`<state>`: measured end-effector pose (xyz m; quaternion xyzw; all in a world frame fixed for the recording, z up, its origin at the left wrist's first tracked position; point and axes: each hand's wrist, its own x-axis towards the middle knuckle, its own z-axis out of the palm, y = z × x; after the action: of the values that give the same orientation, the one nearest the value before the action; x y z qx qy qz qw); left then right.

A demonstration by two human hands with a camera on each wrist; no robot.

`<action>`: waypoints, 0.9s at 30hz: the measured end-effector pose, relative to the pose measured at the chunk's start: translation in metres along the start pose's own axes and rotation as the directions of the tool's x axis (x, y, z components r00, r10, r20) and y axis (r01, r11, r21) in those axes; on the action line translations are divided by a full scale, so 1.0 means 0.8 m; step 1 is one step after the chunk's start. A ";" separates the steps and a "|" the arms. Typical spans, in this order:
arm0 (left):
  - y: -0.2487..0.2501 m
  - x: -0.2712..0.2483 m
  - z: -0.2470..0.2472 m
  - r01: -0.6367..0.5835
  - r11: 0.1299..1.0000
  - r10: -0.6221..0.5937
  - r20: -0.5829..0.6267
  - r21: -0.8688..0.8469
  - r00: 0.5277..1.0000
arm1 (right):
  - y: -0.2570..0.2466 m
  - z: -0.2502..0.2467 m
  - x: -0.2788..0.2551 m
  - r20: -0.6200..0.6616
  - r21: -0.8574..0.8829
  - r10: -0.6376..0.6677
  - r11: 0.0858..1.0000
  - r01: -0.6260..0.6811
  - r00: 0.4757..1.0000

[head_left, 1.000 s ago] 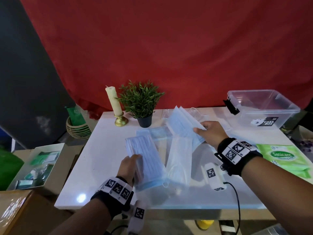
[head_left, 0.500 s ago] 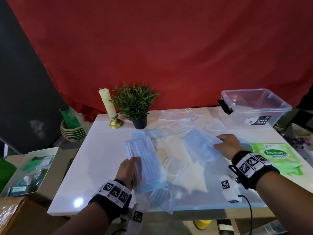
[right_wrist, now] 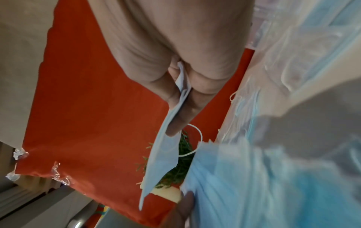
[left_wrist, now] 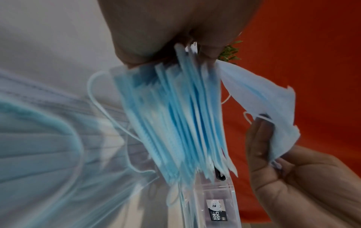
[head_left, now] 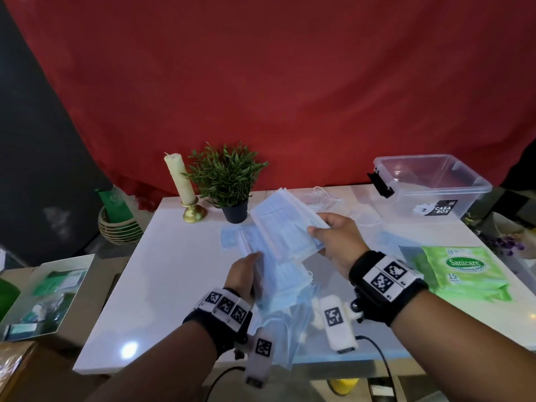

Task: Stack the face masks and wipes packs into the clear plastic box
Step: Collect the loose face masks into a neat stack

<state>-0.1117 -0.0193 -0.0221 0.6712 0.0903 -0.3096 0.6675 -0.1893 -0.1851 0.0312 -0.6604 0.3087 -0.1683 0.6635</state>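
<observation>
My left hand (head_left: pixel 246 274) grips a thick stack of blue face masks (head_left: pixel 278 282) on edge above the white table (head_left: pixel 162 271); the left wrist view shows the stack (left_wrist: pixel 175 120) hanging from my fingers. My right hand (head_left: pixel 327 236) pinches another bundle of masks (head_left: pixel 284 227) raised over the stack, its edge between thumb and fingers (right_wrist: pixel 181 86). More masks (head_left: pixel 232 239) lie loose on the table. The clear plastic box (head_left: pixel 429 187) stands open at the back right. A green wipes pack (head_left: pixel 464 271) lies at the right edge.
A candle on a brass holder (head_left: pixel 182 187) and a potted plant (head_left: pixel 229 181) stand at the table's back left. A woven basket (head_left: pixel 119 227) and a tray of items (head_left: pixel 46 294) sit off the left side. A red curtain hangs behind.
My right hand picked up a bundle of masks from the table and lifted it up and left over the stack in my left hand. The left hand tilted its stack upright.
</observation>
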 end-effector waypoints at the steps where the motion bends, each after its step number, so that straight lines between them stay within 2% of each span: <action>1: 0.004 -0.001 0.001 0.002 1.000 -0.002 0.005 -0.014 1.000 | 0.004 0.008 -0.002 0.008 0.014 0.023 1.000 -0.023 1.000; 5: 0.013 0.004 0.001 0.004 0.998 0.001 0.076 -0.062 0.997 | 0.018 0.030 -0.015 0.008 -0.039 0.038 0.999 -0.038 0.999; 12: 0.016 0.011 -0.015 0.018 0.994 -0.011 0.067 -0.111 0.998 | 0.030 0.040 -0.025 0.064 -0.313 -0.127 0.939 0.141 0.990; 16: 0.015 0.007 -0.024 0.075 0.980 -0.047 0.153 -0.185 0.987 | 0.032 0.046 -0.027 0.174 -0.437 -0.156 0.873 0.218 0.972; 18: 0.013 0.010 -0.030 0.067 0.992 -0.057 0.097 -0.105 0.994 | 0.032 0.050 -0.029 0.240 -0.471 -0.159 0.844 0.258 0.958; 20: 0.011 0.015 -0.039 -0.004 1.000 0.005 0.012 -0.022 1.000 | 0.031 0.052 -0.034 0.264 -0.512 -0.154 0.814 0.274 0.952; 22: 0.014 0.016 -0.052 -0.027 1.000 0.027 -0.019 0.006 0.999 | 0.032 0.052 -0.040 0.286 -0.518 -0.167 0.801 0.299 0.944; 24: 0.019 0.017 -0.068 -0.046 0.999 0.047 -0.067 0.003 0.997 | 0.036 0.047 -0.052 0.348 -0.532 -0.105 0.796 0.288 0.931; 26: 0.024 0.018 -0.083 -0.048 0.999 0.048 -0.097 0.000 0.994 | 0.049 0.038 -0.067 0.468 -0.613 -0.006 0.718 0.330 0.884; 27: 0.024 0.021 -0.090 -0.046 0.999 0.046 -0.105 0.003 0.993 | 0.058 0.034 -0.076 0.536 -0.660 0.021 0.634 0.403 0.844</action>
<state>-0.0666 0.0429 -0.0211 0.6888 0.1096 -0.2584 0.6684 -0.2260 -0.1224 -0.0048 -0.9239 0.0940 0.0782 0.3627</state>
